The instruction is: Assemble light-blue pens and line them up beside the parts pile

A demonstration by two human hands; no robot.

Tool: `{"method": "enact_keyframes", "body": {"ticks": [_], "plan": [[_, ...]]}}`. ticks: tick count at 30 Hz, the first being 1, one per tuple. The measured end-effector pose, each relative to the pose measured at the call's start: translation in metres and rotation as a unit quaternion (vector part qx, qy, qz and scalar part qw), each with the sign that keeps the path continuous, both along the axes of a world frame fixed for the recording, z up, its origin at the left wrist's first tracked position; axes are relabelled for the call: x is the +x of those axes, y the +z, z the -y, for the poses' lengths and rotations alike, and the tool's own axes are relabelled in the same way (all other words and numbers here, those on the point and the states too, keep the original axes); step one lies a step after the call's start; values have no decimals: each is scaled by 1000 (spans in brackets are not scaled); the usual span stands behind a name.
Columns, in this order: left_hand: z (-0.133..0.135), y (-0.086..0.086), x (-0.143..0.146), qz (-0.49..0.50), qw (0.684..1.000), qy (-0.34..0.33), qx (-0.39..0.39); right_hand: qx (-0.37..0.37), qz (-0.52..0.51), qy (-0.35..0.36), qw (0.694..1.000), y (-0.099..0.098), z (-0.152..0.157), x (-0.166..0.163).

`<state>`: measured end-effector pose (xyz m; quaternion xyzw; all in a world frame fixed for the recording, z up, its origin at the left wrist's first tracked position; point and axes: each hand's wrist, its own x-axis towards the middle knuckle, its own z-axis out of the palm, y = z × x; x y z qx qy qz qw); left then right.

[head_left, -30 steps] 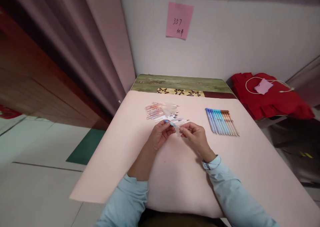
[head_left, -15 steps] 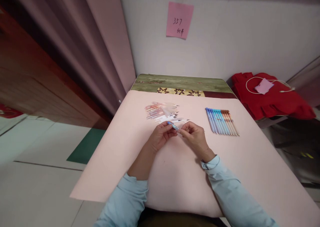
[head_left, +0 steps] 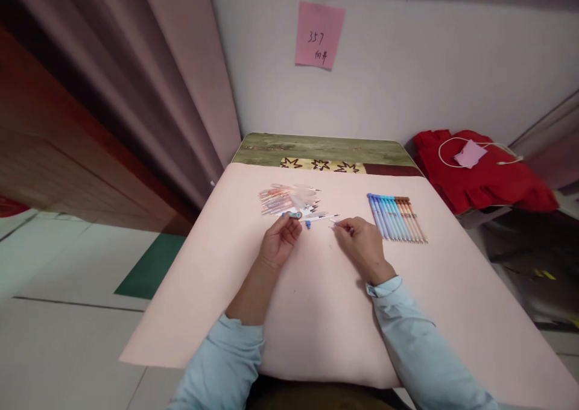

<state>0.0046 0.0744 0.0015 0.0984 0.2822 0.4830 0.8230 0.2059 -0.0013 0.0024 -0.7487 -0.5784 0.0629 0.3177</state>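
Observation:
My left hand is closed round a blue pen barrel, seen almost end-on above the fingertips. A small blue piece lies on the table just right of it. My right hand is pinched, with a small whitish tip showing at its fingers; I cannot make out what it is. Beyond the hands lies a loose heap of pinkish, clear pen barrels with thin dark-tipped refills at its right side.
A neat row of pens, shading from blue to brown, lies right of my right hand. Pink covering spreads over the table. A red cloth with a white cable stands beyond the right edge; a pink note hangs on the wall.
My hands have moved apart; earlier they met at the blue pen. The barrel has turned end-on in my left hand, and the small blue piece now shows on the table.

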Motion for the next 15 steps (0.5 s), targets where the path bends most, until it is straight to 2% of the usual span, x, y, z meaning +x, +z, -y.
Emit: {"method": "enact_keyframes", "body": {"ticks": [5,8,10,12,15], "plan": [[2,-5,2,-14,999,-27,33,-28,99,12,995,-7,-5,-13],[4,-7,2,-24,997,-48,47,-19,108,0,994,-7,-6,-16],[4,-8,2,-33,996,-61,57,15,55,5,998,-4,-4,-18],[5,-9,2,-40,994,-74,70,60,-62,34,996,0,-2,-20],[6,-10,2,-49,990,-96,95,102,-263,86,956,5,1,-27]]}}
